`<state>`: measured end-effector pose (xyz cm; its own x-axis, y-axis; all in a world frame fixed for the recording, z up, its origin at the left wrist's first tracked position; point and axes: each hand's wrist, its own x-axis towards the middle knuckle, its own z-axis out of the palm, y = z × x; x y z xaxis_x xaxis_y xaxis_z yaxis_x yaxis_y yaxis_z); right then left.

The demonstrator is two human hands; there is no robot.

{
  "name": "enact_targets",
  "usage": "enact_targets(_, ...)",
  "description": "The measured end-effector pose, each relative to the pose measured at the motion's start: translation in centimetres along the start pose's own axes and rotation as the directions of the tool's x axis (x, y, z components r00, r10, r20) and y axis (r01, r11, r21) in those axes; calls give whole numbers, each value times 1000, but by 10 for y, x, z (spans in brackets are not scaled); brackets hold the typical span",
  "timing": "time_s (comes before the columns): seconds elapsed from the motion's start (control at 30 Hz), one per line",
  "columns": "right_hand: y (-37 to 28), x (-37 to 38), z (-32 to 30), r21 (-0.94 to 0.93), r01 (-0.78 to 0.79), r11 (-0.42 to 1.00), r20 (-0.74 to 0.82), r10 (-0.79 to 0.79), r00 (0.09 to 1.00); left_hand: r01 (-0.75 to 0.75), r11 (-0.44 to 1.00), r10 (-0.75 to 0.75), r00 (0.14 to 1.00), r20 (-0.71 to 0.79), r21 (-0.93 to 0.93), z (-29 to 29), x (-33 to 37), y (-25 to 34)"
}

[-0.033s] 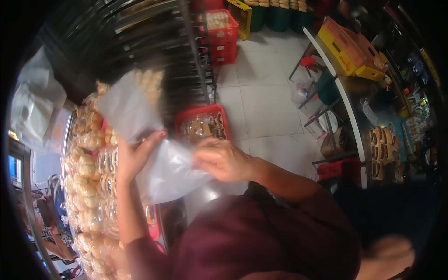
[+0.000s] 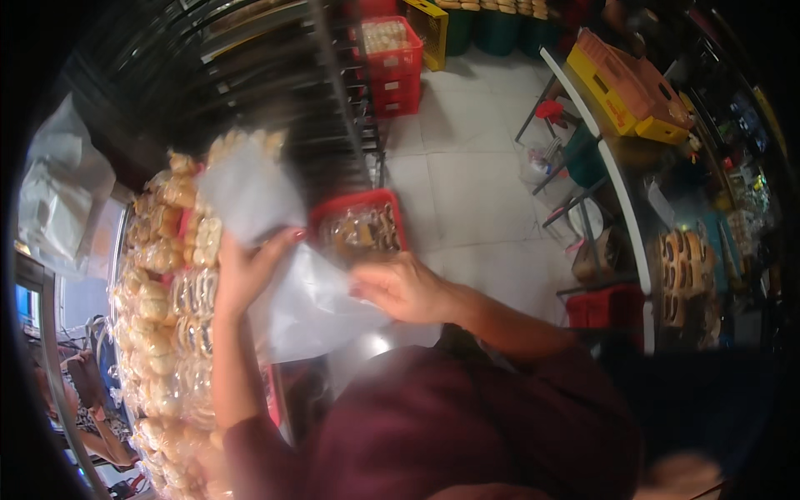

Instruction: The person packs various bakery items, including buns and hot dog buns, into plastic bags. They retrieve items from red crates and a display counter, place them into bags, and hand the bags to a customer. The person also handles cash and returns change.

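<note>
A translucent white plastic bag [image 2: 304, 304] is between my hands, bunched at its middle. My left hand [image 2: 250, 271] is closed around that narrow middle, thumb on top. The bag's upper part fans out beyond the thumb, and its lower part spreads toward my front. At the right edge of the lower part, my right hand [image 2: 404, 287] has its fingers curled together against the plastic; the exact grip is blurred. To the left of my left forearm, wrapped bread rolls [image 2: 158, 296] stand piled in rows along a display.
Just beyond my hands sits a red crate [image 2: 398, 218] of wrapped breads. A dark tray rack [image 2: 337, 92] rises behind it, and stacked red crates [image 2: 398, 79] stand farther back. White bags [image 2: 67, 187] hang at the left. A table [image 2: 621, 204] with a yellow crate [image 2: 612, 92] runs along the right.
The bag's upper part has swung slightly right and nearer. My left hand has shifted a little to the right, while the right hand stays at the bag's edge.
</note>
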<state>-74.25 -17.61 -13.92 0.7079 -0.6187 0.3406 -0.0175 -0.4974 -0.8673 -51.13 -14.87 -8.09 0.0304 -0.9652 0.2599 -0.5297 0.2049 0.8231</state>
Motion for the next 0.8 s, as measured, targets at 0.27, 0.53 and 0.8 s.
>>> enact_targets(0.27, 138, -75, -182, 583, -481, 655, 23, 578, 816, -163, 936, 160, 986, 37, 313, 212, 199, -9)
enact_targets(0.53, 212, -75, -308, 971, -16, 240, -176, 755, 632, -291, 953, 268, 671, 691, -87, 332, 249, 1)
enact_targets(0.8, 301, -5, -414, 936, -130, 326, -199, 797, 570, 32, 971, 123, 786, 606, -239, 422, 394, -57)
